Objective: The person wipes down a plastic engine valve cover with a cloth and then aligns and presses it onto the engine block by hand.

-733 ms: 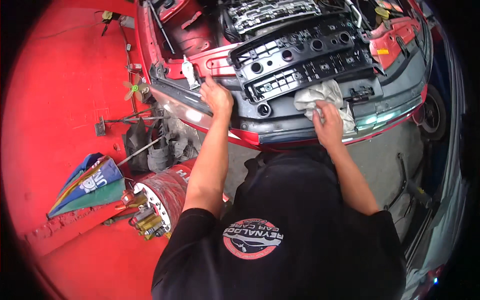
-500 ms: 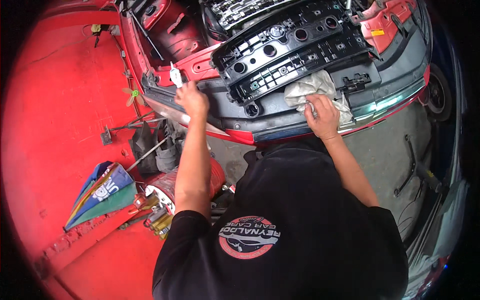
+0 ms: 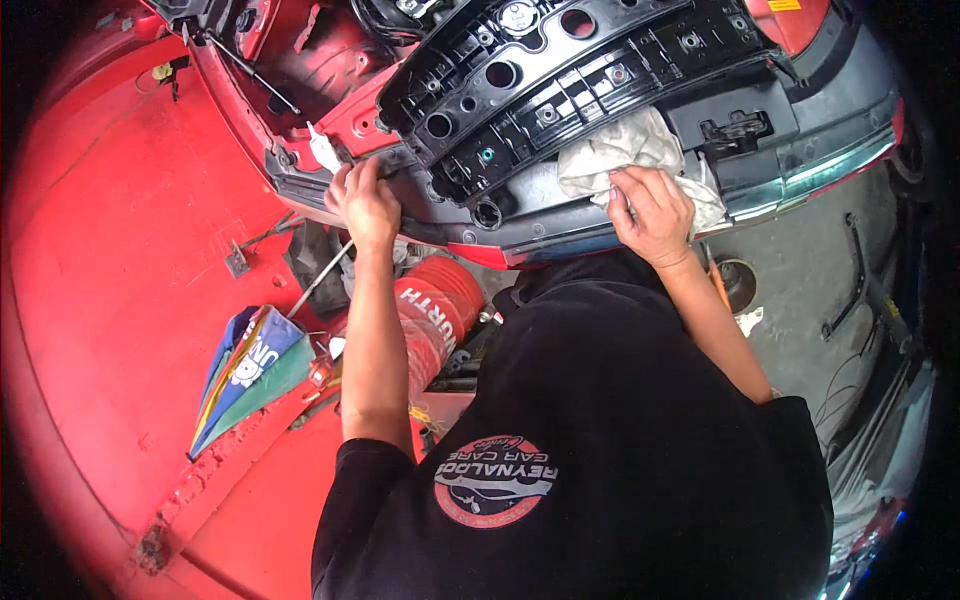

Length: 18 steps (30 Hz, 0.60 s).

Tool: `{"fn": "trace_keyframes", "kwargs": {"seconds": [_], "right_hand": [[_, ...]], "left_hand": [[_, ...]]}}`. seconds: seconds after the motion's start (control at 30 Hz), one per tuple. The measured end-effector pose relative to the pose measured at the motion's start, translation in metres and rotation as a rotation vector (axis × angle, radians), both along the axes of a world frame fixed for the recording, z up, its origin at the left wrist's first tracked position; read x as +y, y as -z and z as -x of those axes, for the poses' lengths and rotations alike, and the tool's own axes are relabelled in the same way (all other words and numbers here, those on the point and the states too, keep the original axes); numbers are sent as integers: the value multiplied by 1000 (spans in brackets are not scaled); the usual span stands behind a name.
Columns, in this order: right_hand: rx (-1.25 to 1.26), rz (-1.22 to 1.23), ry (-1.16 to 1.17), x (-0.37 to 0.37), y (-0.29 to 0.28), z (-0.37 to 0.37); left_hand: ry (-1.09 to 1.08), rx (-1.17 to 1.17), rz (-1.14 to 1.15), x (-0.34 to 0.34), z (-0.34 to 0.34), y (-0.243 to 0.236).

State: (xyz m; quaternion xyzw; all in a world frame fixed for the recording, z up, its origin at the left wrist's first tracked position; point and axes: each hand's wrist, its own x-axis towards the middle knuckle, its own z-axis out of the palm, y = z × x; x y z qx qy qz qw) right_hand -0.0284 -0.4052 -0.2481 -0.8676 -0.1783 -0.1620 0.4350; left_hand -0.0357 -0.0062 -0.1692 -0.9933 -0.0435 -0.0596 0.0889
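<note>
My left hand (image 3: 366,205) reaches to the front edge of a red car's engine bay, its fingers curled at the lower end of a white tube with a narrow nozzle (image 3: 323,148). The palm hides how firmly it is gripped. On the car's black front panel (image 3: 540,188), a crumpled whitish rag (image 3: 625,145) lies against a black engine valve cover (image 3: 590,95). My right hand (image 3: 655,215) is over the rag's near side, thumb and fingers drawn together on the cloth. The valve cover rests at a slant, its ribbed side with round openings showing.
A black latch-like part (image 3: 738,130) sits right of the rag. Below the left forearm are a red drum (image 3: 440,305) and a folded multicoloured umbrella (image 3: 250,365). A round metal container (image 3: 738,285) stands on the grey floor at right; a gas strut (image 3: 250,70) lies at the far left.
The view has shifted closer over the car, so the valve cover looks larger. Both hands stay near the same things; the right has slid slightly right across the rag.
</note>
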Motion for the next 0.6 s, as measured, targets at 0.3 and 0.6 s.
{"fn": "trace_keyframes", "kwargs": {"seconds": [0.3,0.6], "right_hand": [[55,-48,-15,1,0,-5],[56,0,-50,1,-2,-8]], "left_hand": [[-895,37,1507,-96,11,-40],[-918,9,1394,-112,2,-40]]}}
